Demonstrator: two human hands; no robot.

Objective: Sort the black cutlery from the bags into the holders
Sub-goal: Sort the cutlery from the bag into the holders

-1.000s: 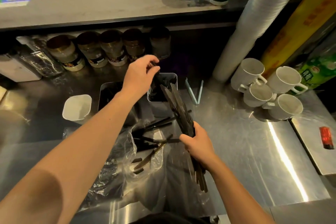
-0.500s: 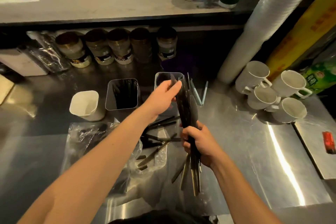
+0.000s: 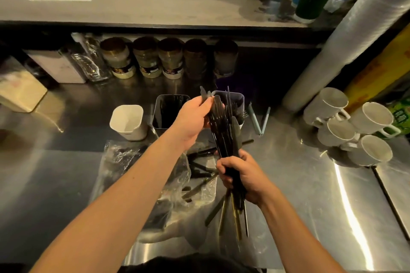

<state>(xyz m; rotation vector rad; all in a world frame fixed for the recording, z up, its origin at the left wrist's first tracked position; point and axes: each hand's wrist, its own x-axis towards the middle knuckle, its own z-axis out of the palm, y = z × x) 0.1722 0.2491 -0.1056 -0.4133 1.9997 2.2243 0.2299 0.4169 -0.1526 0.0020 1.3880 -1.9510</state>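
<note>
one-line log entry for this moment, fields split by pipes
right hand: grips knife bundle | left hand: pinches knife from bundle top | holders: behind hands, partly filled

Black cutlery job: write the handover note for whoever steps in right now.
Right hand: grips the bundle of black cutlery upright by its lower half.
Left hand: pinches one piece at the top of the bundle.
Holders: middle holder and right holder already hold black pieces; white holder looks empty.
Clear bag lies open on the steel counter, loose cutlery beside it.
Left: sort the bundle, then the loose pieces.
</note>
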